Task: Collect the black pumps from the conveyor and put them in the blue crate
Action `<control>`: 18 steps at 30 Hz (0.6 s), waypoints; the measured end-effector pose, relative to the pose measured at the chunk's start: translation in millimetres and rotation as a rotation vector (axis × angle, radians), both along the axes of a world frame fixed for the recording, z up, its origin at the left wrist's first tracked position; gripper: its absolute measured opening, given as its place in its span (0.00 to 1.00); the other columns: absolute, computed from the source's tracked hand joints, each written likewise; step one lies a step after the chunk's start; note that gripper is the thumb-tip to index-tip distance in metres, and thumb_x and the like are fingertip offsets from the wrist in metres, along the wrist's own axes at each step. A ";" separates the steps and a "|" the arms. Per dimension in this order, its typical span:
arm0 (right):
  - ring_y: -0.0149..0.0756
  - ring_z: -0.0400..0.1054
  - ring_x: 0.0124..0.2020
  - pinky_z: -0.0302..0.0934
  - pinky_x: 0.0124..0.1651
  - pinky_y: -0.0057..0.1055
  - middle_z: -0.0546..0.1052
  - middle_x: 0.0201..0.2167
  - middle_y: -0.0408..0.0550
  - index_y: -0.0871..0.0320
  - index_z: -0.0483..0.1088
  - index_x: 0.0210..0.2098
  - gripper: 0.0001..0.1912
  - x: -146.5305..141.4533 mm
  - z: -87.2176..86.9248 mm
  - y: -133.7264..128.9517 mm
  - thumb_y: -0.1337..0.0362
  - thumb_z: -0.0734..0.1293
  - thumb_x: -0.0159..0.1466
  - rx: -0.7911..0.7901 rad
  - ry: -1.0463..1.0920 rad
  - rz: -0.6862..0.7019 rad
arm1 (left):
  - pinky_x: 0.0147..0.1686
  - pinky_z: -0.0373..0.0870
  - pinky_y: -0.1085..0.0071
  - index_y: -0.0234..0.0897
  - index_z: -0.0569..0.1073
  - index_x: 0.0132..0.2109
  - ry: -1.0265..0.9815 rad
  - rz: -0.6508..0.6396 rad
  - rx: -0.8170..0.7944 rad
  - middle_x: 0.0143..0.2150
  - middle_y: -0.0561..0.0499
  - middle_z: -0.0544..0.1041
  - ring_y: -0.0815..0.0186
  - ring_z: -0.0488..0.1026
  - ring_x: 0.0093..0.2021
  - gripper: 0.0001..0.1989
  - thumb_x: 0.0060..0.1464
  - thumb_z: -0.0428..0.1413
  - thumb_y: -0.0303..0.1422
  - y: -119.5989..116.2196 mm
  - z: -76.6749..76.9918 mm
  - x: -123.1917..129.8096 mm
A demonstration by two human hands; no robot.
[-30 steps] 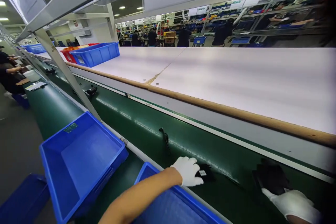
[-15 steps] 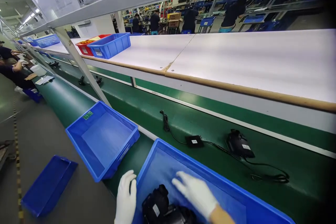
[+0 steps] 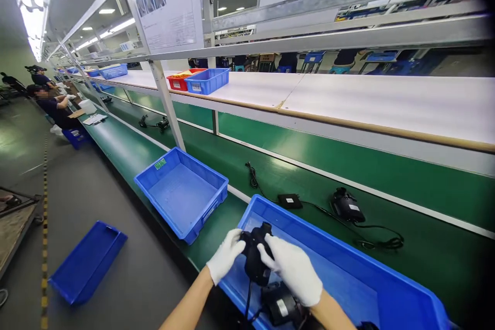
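White-gloved hands, left hand (image 3: 225, 260) and right hand (image 3: 292, 266), clamp together on a black plastic device (image 3: 254, 257). They hold it above a long blue plastic bin (image 3: 359, 273), where another black unit (image 3: 281, 306) lies.

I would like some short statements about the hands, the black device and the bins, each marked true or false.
1. Both gloved hands, left hand and right hand, hold the black device. True.
2. The device is held over the conveyor belt. False: it is over the nearest blue bin.
3. The blue bin beside it is full of parts. False: it looks empty.
4. Another black unit with cable lies on the belt. True.
5. A red bin stands on the white shelf. True.
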State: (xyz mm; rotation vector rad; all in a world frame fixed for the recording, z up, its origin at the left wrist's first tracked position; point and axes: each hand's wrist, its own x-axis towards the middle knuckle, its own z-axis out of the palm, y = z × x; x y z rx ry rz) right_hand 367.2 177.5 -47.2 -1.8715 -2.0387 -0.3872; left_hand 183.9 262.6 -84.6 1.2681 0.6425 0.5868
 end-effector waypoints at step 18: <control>0.44 0.78 0.50 0.72 0.57 0.44 0.82 0.47 0.53 0.51 0.72 0.50 0.22 -224.1 -7.9 -171.0 0.46 0.56 0.69 -0.156 1.258 -0.213 | 0.62 0.65 0.47 0.40 0.79 0.49 -0.309 0.222 -0.884 0.48 0.43 0.81 0.43 0.71 0.60 0.35 0.47 0.57 0.63 -210.7 -14.3 -176.8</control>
